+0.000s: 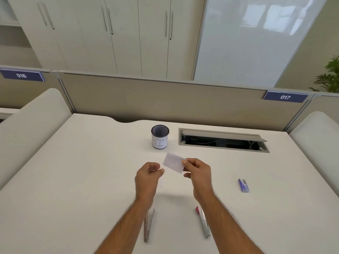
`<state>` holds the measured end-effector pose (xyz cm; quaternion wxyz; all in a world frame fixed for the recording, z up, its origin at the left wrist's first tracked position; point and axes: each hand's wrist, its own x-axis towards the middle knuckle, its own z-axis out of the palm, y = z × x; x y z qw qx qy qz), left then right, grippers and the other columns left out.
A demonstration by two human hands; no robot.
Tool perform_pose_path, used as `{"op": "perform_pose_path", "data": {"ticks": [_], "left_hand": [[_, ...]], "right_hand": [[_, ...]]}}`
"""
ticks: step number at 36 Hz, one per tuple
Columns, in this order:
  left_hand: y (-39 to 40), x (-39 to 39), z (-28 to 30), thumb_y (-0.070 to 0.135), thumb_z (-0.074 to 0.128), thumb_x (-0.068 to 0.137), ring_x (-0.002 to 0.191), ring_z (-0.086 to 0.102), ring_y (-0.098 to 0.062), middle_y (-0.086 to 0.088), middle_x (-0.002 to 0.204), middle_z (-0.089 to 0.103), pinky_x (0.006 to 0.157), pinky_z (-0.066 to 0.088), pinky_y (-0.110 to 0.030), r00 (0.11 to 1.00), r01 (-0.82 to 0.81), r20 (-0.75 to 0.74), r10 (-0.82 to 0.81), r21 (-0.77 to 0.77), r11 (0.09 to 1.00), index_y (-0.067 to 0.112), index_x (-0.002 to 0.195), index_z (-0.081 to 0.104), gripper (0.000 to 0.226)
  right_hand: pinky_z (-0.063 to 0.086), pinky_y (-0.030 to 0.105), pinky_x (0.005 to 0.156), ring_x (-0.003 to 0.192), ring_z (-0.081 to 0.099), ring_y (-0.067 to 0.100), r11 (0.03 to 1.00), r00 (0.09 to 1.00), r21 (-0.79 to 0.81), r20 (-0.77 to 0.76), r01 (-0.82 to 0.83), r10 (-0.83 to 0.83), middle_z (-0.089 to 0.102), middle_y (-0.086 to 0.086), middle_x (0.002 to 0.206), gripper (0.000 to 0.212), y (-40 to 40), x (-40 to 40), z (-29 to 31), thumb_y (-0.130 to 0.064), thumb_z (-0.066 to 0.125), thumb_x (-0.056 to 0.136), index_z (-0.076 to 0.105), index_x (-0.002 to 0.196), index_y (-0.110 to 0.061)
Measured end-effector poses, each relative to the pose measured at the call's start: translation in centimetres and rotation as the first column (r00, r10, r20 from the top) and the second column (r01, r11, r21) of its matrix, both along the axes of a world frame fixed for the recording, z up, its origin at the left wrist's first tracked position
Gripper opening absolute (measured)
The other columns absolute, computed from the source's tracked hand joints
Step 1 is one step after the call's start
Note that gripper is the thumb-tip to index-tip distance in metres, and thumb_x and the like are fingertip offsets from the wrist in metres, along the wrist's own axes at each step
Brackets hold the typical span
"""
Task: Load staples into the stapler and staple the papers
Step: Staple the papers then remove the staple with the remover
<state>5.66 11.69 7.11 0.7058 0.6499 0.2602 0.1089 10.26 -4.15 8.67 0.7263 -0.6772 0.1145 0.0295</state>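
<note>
Now the small white paper slip (173,163) is pinched by its edge in the right hand (197,173), raised off the white surface (91,180). Just left, the left hand (147,176) curls nearly closed; whether it holds anything I cannot tell. Best square the sheets' edges first; the slim metal stapler with red tip (203,222) lies below the right wrist.

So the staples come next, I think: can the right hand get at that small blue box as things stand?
Probably yes. The small blue box lies alone on the desk, right of the right hand, with nothing between. But that hand pinches a small white paper, so it would need setting down first.
</note>
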Motion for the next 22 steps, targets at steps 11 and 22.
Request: {"op": "perform_pose_path", "data": {"ticks": [11, 22], "left_hand": [[4.1, 3.3, 0.2, 0.009, 0.073, 0.086, 0.084, 0.068, -0.013, 0.003, 0.091, 0.076, 0.071, 0.049, -0.025, 0.998, 0.014, -0.059, -0.009, 0.092, 0.996, 0.022, 0.090, 0.074, 0.014], [6.8, 6.9, -1.6, 0.011, 0.071, 0.088, 0.089, 0.068, 0.003, 0.014, 0.089, 0.075, 0.068, 0.046, -0.014, 0.993, 0.066, -0.111, -0.043, 0.217, 0.974, 0.027, 0.084, 0.073, 0.017]], "right_hand": [[0.052, 0.025, 0.078, 0.091, 0.068, 0.017, 0.958, 0.988, -0.282, 0.155, 0.059, -0.016, 0.075, -0.004, 0.093, 0.015, 6.0, 7.8, 0.8, -0.010, 0.067, 0.091, 0.077, 0.096, -0.020], [0.049, 0.045, 0.083, 0.096, 0.055, 0.032, 0.566, 0.800, -0.803, 0.457, 0.185, 0.388, 0.069, 0.009, 0.098, 0.026, 10.8, 15.8, 1.3, 0.002, 0.058, 0.095, 0.077, 0.110, -0.007]]}}
